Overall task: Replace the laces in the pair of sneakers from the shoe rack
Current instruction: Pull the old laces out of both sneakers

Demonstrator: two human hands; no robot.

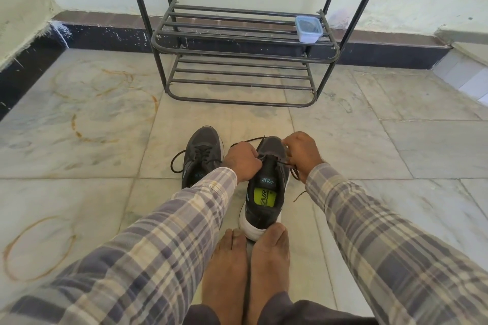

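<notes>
Head view: right sneaker (266, 185), toe at 12 o'clock, heel braced by feet (248, 266); left hand (243, 161) and right hand (301, 153) each pinch lace (284, 162) flanking tongue, equally near.

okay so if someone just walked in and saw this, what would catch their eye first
Probably the two hands, left and right, pulling a dark lace at the nearer sneaker, whose heel is braced by bare feet. Its mate sits just left, and a rack behind holds only a small tub.
</notes>
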